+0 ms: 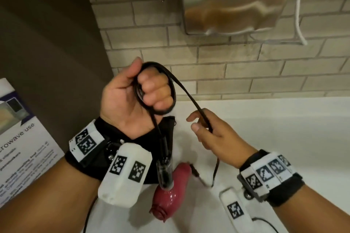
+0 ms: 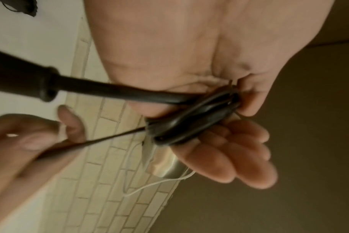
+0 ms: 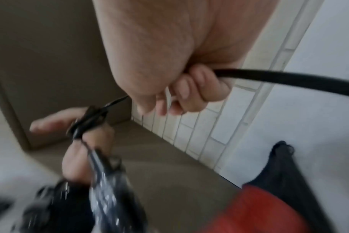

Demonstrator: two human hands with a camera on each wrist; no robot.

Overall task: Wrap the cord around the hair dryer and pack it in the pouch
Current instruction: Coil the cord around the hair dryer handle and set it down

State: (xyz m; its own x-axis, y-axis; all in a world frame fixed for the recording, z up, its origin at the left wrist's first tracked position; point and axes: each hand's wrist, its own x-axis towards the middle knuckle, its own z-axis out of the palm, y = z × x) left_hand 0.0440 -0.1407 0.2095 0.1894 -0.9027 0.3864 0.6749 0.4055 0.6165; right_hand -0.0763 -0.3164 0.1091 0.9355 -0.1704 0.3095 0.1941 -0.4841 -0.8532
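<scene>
I see "AIKE" on the steel wall dryer. My left hand clenches cord loops around its fingers; my right hand pinches the cord.

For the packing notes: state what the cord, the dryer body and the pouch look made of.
Cord: black rubber or soft plastic, matte, bending smoothly round the left hand.
Dryer body: hard plastic, glossy pink-red, with sharp highlights.
Pouch: black cloth, seemingly mesh with a loose edge; the weave is unclear.
</scene>
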